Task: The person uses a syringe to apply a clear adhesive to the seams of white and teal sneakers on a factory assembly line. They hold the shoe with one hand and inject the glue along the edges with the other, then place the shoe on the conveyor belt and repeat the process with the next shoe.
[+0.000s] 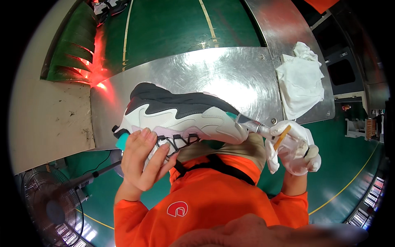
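A white, grey and black sneaker [185, 119] lies on its side in front of me, its dark sole away from me and its toe to the right. My left hand [144, 158] is closed round its upper near the laces, where a teal piece shows at the collar. In a white glove, my right hand [298, 150] grips a clear syringe-like tube [253, 124]. The tube's tip meets the edge between sole and upper at the toe. A thin yellowish stick [282, 137] also shows at the gloved fingers; how it is held is unclear.
Beyond the sneaker is a shiny metal table [177, 68] beside a green conveyor belt [168, 29]. A white cloth [302, 84] lies on the metal at the right. Green flaps [74, 53] glow red at far left. A standing fan [53, 210] is at lower left.
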